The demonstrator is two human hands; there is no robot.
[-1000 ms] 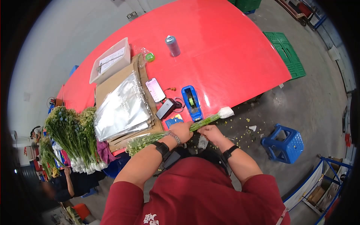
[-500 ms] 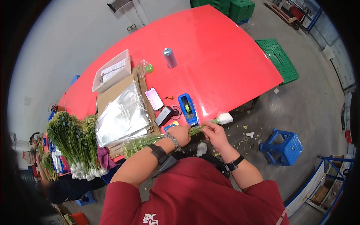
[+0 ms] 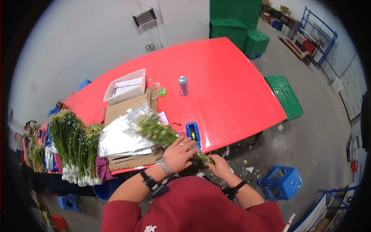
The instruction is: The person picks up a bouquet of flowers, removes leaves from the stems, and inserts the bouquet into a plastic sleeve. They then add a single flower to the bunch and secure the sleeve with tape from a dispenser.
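Note:
A bunch of small white flowers on green stems [image 3: 156, 129] slants across the table's near edge, its flower end blurred above the clear plastic sleeves [image 3: 125, 135]. My left hand [image 3: 179, 154] lies across the stems around the middle of the bunch, fingers curved over them. Near the lower stem ends, my right hand [image 3: 219, 166] is closed on the bunch. Just beyond the stems stands a blue tape dispenser [image 3: 198, 136]. Part of a phone [image 3: 163, 117] shows behind the flowers.
A spray can [image 3: 183, 86] and a white plastic bin [image 3: 125, 86] stand on the red table [image 3: 228, 89]. Several flower bunches with white-wrapped ends [image 3: 73, 147] lie at the left. On the floor to the right are a blue stool [image 3: 281, 181] and a green crate [image 3: 284, 96].
The flower end has swung up and away from me, from beside my left forearm to over the plastic sleeves. The white-wrapped stem end has dropped out of clear view. The camera view has shifted.

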